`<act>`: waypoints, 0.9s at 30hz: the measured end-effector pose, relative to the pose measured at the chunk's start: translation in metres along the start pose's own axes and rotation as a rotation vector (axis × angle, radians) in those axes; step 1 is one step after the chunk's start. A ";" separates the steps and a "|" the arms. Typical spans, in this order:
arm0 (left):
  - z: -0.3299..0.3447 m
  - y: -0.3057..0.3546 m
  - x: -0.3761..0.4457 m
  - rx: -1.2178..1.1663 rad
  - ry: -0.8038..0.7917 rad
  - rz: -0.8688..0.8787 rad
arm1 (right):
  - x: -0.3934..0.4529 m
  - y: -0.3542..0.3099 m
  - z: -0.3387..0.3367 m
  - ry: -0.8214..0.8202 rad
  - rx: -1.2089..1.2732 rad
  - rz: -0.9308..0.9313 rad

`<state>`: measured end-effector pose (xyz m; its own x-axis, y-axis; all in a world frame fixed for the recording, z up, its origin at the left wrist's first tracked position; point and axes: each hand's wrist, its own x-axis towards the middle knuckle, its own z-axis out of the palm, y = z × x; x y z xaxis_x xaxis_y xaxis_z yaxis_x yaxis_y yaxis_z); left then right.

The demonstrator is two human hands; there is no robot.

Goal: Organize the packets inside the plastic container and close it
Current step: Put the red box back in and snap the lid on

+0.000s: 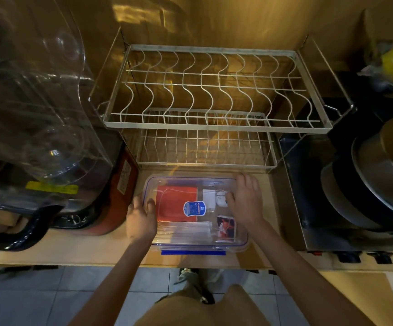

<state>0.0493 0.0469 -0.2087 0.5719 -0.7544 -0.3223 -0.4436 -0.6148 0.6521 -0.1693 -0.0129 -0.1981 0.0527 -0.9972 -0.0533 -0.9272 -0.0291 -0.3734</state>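
Observation:
A clear plastic container (242, 241) sits on the counter in front of me, with its transparent lid (190, 182) lying on top and a blue clip (193, 252) at the near edge. Through the lid I see a large red packet (169, 203), a small red-and-white packet (226, 225), clear bags (190, 231) and a white item (210, 196). A blue round label (194, 208) sits on the lid. My left hand (141, 218) grips the container's left edge. My right hand (246, 198) rests on the lid's right side, fingers spread.
A two-tier white wire dish rack (214, 95) stands right behind the container. A large clear jug (37, 102) and a red-brown appliance (117, 196) crowd the left. Stacked metal pans (367, 184) on a stove sit at the right. The counter edge (120, 264) is near my body.

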 end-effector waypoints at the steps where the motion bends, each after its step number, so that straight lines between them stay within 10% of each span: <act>1: 0.000 0.001 -0.001 -0.011 -0.002 -0.005 | 0.008 -0.006 -0.002 -0.051 -0.010 -0.061; 10: -0.001 -0.002 0.006 -0.005 -0.023 0.014 | 0.069 -0.061 0.013 -0.578 -0.094 -0.308; 27: 0.005 -0.003 0.001 0.024 -0.002 0.015 | 0.048 -0.055 0.026 -0.283 -0.103 -0.314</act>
<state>0.0480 0.0466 -0.2139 0.5636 -0.7641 -0.3139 -0.4686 -0.6087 0.6403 -0.1058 -0.0575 -0.2042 0.4244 -0.8809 -0.2094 -0.8813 -0.3488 -0.3188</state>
